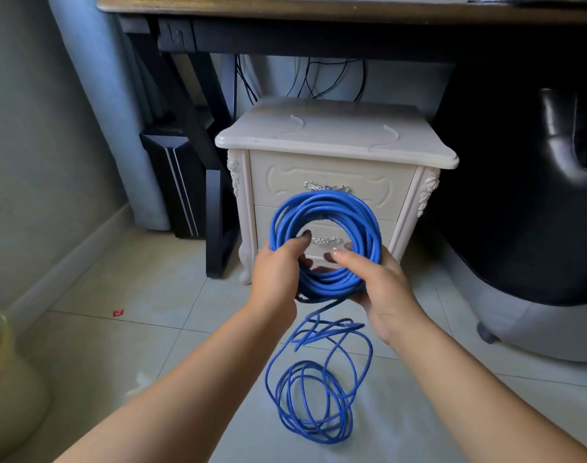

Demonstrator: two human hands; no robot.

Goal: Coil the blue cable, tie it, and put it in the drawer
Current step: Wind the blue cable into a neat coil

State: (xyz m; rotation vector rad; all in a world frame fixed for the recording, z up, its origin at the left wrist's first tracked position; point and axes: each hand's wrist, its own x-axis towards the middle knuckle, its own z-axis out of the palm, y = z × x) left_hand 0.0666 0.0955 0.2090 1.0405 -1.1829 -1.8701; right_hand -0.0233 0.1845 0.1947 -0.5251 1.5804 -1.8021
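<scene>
A blue cable (332, 208) is wound into an upright round coil that I hold up in front of a cream bedside cabinet. My left hand (278, 272) grips the coil's lower left, its fingers curled through the ring. My right hand (379, 289) holds the lower right part with the thumb over the strands. A loose length of the same cable hangs from the coil and lies in slack loops (315, 396) on the tiled floor below my hands. Both drawers of the cabinet are closed: the upper drawer (332, 182) and the lower drawer (322, 240), each with a silver handle.
The cabinet (335, 135) stands under a dark wooden desk (319, 15). A black computer tower (175, 182) and desk leg are to its left. At the right is a black office chair (536, 195). A pale cushion (5, 379) sits at the lower left, a small red scrap (118, 312) on the tiles.
</scene>
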